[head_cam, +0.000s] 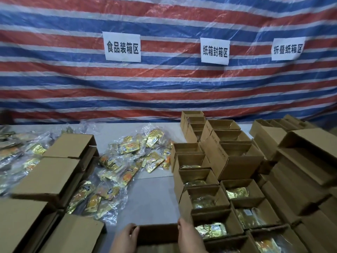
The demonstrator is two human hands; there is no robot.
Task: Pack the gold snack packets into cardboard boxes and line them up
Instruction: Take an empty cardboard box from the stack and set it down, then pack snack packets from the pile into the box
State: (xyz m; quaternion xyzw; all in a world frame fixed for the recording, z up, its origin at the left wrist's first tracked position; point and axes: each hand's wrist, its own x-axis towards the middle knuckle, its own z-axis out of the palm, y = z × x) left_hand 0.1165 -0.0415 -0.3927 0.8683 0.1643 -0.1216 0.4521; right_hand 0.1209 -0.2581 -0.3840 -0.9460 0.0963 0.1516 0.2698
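Left hand (125, 236) and right hand (189, 234) face inward, fingers (134, 230) curled.

The held box (157, 234) and both wrists are cut off by the lower picture edge; its contents are hidden, possibly packets.

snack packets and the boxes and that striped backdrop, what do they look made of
Snack packets: glossy metallised foil or film, judging by the gold glare and crinkles.
Cardboard boxes: matte brown corrugated card, probably; raw folded flaps.
Striped backdrop: seemingly woven plastic tarpaulin, with a faint sheen and creases.
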